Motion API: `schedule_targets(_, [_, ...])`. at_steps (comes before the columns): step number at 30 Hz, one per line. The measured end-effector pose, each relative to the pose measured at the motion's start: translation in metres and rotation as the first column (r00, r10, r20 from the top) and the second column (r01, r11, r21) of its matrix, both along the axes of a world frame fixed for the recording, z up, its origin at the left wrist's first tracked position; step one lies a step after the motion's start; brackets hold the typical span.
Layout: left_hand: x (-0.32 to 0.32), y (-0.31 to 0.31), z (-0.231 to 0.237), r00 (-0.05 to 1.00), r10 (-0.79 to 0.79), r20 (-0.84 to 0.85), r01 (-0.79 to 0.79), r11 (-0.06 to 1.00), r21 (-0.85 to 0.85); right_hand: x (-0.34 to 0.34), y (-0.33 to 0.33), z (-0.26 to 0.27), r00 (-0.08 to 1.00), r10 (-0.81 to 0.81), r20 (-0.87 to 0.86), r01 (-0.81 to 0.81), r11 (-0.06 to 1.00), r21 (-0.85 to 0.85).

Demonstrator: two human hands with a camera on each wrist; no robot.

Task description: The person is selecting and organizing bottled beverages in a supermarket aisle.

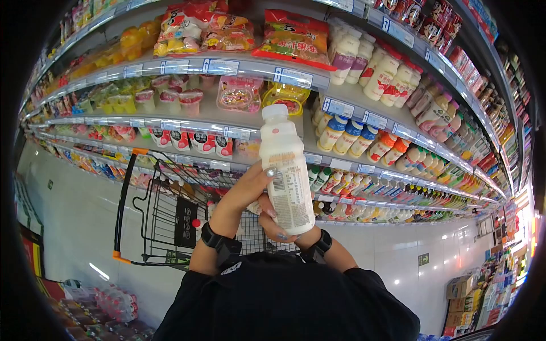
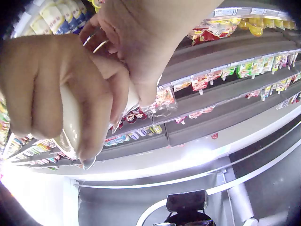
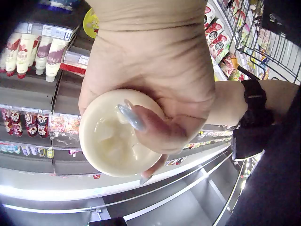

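A white plastic drink bottle with a pale cap stands tilted in front of my chest, its barcode and printed text panel facing me. My left hand grips its side, the thumb lying over the label edge. Lower down, my right hand holds the bottom of the bottle, and most of that hand is hidden behind it. In the right wrist view the thumb of my right hand curls over the round bottle base. Both hands wrap the bottle in the left wrist view.
Shelves ahead carry bagged jellies, jelly cups and bottled drinks behind a price-tag rail. A black wire shopping cart with orange corners stands at left, close to my arms. Shrink-wrapped bottles sit on the floor behind left.
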State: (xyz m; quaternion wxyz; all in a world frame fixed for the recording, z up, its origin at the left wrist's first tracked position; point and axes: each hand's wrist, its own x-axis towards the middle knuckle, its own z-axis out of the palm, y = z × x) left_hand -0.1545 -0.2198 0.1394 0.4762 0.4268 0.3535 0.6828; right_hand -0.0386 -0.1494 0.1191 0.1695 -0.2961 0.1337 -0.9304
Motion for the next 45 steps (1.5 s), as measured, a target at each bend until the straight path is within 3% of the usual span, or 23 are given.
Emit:
schedule_targets(6, [-0.004, 0.004, -0.006, 1.0, 0.004, -0.022, -0.005, 1.0, -0.01, -0.005, 0.0, -0.003, 0.997, 0.042, -0.065, -0.044, 0.999, -0.02])
schedule_targets(9, [-0.006, 0.003, -0.003, 0.999, -0.008, -0.051, 0.008, 1.0, -0.008, -0.014, 0.002, -0.023, 0.97, 0.193, -0.148, -0.219, 0.957, -0.19])
schedule_targets(15, [-0.005, 0.002, -0.003, 0.999, 0.02, -0.038, -0.021, 0.999, -0.032, -0.019, -0.004, -0.017, 0.963, 0.17, -0.208, -0.212, 0.958, -0.195])
schedule_targets(18, [-0.003, 0.001, -0.001, 0.999, 0.021, -0.037, -0.021, 1.0, -0.015, -0.006, -0.005, -0.007, 0.999, 0.011, -0.042, -0.012, 0.999, -0.042])
schedule_targets(21, [-0.001, 0.0, -0.002, 1.0, 0.004, -0.021, -0.004, 1.0, 0.0, -0.007, -0.005, -0.007, 0.996, 0.04, -0.075, -0.043, 0.998, -0.041])
schedule_targets(24, [0.003, 0.001, 0.001, 1.0, 0.002, -0.024, -0.001, 1.0, 0.025, -0.014, -0.004, -0.017, 0.965, 0.159, -0.209, -0.195, 0.967, -0.163])
schedule_targets(27, [0.006, 0.005, 0.002, 0.999, -0.008, -0.036, 0.009, 1.0, 0.021, -0.001, -0.002, -0.002, 0.995, 0.007, -0.103, -0.011, 0.999, -0.032])
schedule_targets(30, [0.009, 0.012, -0.003, 0.999, -0.031, -0.015, 0.031, 1.0, 0.004, -0.006, 0.005, -0.016, 0.967, 0.111, -0.228, -0.143, 0.981, -0.133])
schedule_targets(33, [0.016, 0.016, -0.002, 0.999, 0.038, -0.031, -0.039, 0.999, -0.02, 0.012, 0.017, -0.013, 0.989, -0.109, -0.101, 0.112, 0.993, 0.024])
schedule_targets(34, [0.018, 0.02, -0.001, 0.996, 0.073, -0.05, -0.075, 0.997, -0.022, 0.025, 0.018, -0.004, 0.885, -0.461, 0.068, 0.437, 0.871, 0.224])
schedule_targets(35, [0.017, 0.026, -0.007, 0.998, 0.059, -0.015, -0.059, 0.998, 0.002, 0.038, 0.02, 0.005, 0.659, -0.732, 0.172, 0.567, 0.634, 0.526])
schedule_targets(37, [0.016, 0.044, -0.018, 0.998, 0.024, 0.059, -0.027, 0.998, 0.05, 0.043, 0.042, -0.01, 0.489, -0.872, -0.021, 0.594, 0.315, 0.741])
schedule_targets(38, [0.023, 0.051, -0.013, 0.99, 0.137, -0.011, -0.138, 0.986, -0.098, 0.044, 0.054, -0.019, 0.386, -0.911, -0.143, 0.576, 0.116, 0.809])
schedule_targets(39, [0.029, 0.06, -0.011, 0.982, 0.175, -0.071, -0.179, 0.982, -0.058, 0.044, 0.063, -0.015, 0.253, -0.861, -0.442, 0.541, -0.253, 0.802])
schedule_targets(41, [0.045, 0.074, -0.014, 0.948, 0.261, -0.183, -0.262, 0.965, 0.019, 0.063, 0.074, -0.002, 0.152, -0.724, -0.673, 0.387, -0.583, 0.714])
schedule_targets(44, [0.07, 0.102, -0.017, 0.894, 0.405, -0.193, -0.39, 0.914, 0.112, 0.077, 0.091, 0.001, 0.074, -0.605, -0.792, 0.221, -0.765, 0.605])
schedule_targets(45, [0.079, 0.109, -0.013, 0.874, 0.433, -0.222, -0.412, 0.901, 0.133, 0.082, 0.099, 0.0, 0.053, -0.586, -0.809, 0.233, -0.78, 0.58])
